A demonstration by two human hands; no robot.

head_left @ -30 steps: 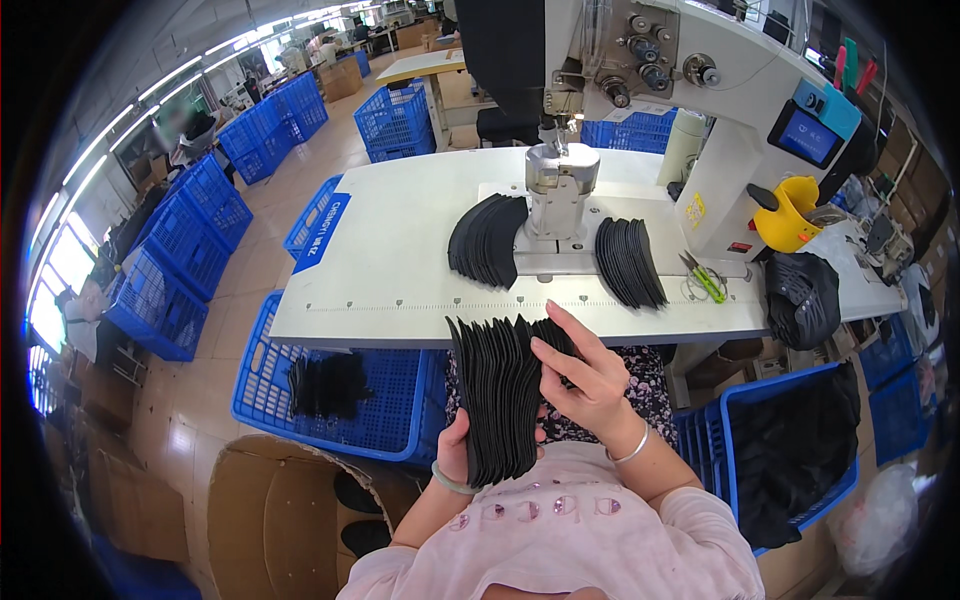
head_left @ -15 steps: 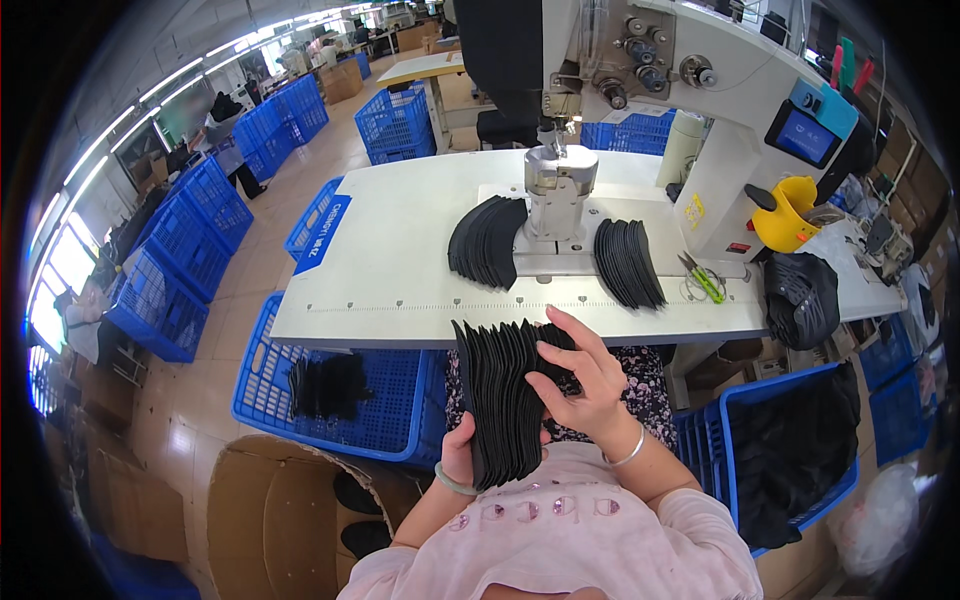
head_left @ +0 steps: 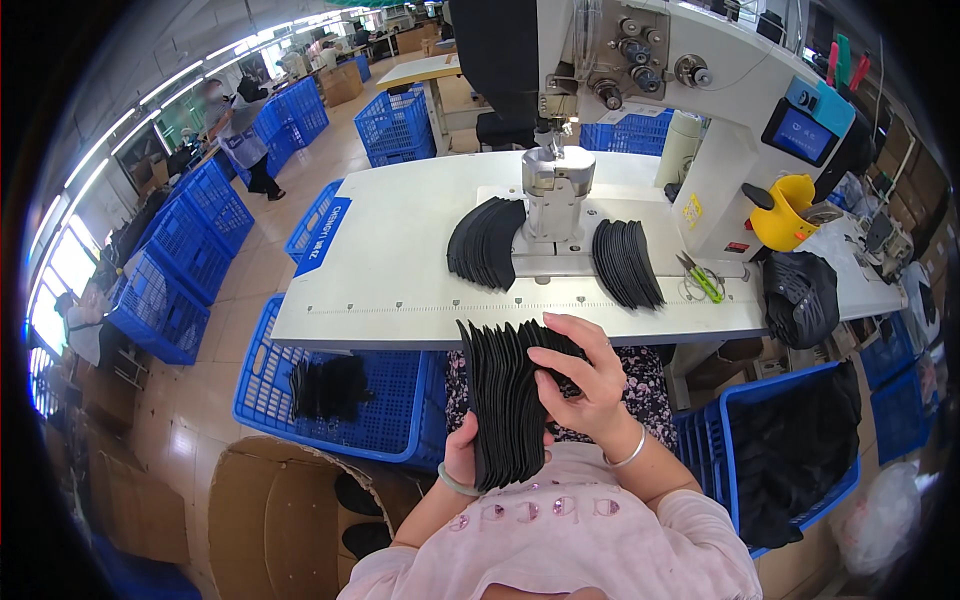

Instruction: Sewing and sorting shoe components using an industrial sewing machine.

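A thick stack of black fabric pieces (head_left: 508, 420) is held upright in front of my chest, its layered edges facing up. My left hand (head_left: 461, 455) is closed round its lower left side, partly hidden behind it. At its upper right, my right hand (head_left: 592, 385) grips the stack, thumb and fingers pressed on the edges. Beyond it on the sewing machine table (head_left: 400, 255), a fanned pile of curved black pieces (head_left: 486, 245) lies left of the machine post (head_left: 556, 195). A second curved pile (head_left: 627, 264) lies to the right of that post.
Green-handled snips (head_left: 704, 280) lie right of the piles, near a yellow cup (head_left: 786, 213) and a black bundle (head_left: 800, 300). Blue crates (head_left: 420, 400) (head_left: 732, 420) flank my lap, both with black pieces inside. A cardboard box (head_left: 270, 500) stands lower left. A person (head_left: 240, 140) is in the far left aisle.
My right fingers have shifted slightly left and down on the stack, bending more over its edges. In the far left aisle, the person has moved rightward into fuller view.
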